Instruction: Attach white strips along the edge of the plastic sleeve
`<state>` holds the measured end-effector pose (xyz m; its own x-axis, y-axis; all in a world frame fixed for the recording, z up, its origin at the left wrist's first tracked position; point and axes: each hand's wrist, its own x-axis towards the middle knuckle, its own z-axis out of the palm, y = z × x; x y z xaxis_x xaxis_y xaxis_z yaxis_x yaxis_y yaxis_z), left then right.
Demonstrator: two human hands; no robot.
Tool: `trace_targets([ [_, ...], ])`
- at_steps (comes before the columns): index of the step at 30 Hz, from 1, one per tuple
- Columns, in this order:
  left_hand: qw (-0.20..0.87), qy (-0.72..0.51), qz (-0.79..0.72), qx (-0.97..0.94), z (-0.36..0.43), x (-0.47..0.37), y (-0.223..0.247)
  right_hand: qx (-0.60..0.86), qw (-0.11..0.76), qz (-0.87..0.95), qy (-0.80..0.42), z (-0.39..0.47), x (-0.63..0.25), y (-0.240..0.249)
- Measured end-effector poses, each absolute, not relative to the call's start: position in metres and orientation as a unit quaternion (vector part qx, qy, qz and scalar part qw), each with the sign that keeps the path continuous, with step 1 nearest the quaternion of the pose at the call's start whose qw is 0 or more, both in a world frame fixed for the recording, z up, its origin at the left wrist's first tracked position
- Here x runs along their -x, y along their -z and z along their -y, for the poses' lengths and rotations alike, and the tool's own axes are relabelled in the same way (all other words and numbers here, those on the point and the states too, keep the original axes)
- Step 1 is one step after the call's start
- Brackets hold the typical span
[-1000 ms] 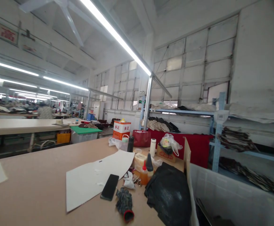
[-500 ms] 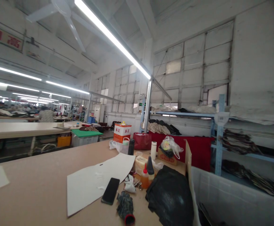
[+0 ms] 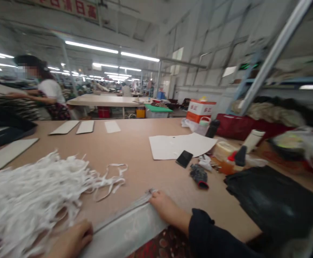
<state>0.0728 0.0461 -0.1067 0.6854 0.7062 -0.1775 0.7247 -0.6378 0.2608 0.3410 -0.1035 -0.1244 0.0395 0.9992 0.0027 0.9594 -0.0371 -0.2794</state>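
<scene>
"How's the right grip (image 3: pixel 163 206)?"
"Palm down, fingers bent over the two-o'clock end of the strip (image 3: pixel 129 229); whether they pinch, I can't tell. The forearm comes from four o'clock."
"The left grip (image 3: pixel 72 239)?"
"Curled at the eight-o'clock end; I can't tell if it clamps."
"And the strip?"
"Between them, near side of the desk (image 3: pixel 134 154), long axis eight to two. Ribbons (image 3: pixel 38 190) heap at ten, the glove (image 3: pixel 198 175) lies at two."

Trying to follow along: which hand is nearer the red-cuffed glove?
Right. The right hand lies left of the red-cuffed glove, nearer the camera; the left hand is much farther left.
</scene>
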Motion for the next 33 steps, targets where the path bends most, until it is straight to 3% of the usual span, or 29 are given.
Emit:
trace_targets([
  [4, 0.135, 0.158, -0.422, -0.882, -0.051, -0.044, 0.102, 0.713, 0.082, 0.688, -0.111, 0.103, -0.347, 0.136],
  [10, 0.074, 0.226, -0.405, -0.883, -0.05, -0.065, 0.084, 0.712, 0.08, 0.689, -0.113, 0.106, -0.35, 0.139],
  [22, 0.208, 0.013, -0.342, -0.916, 0.002, -0.184, 0.127, 0.721, 0.085, 0.68, -0.104, 0.105, -0.346, 0.131],
  [33, 0.085, 0.005, -0.207, -0.975, 0.004, -0.168, 0.143, 0.687, 0.084, 0.72, -0.043, 0.11, -0.353, 0.151],
])
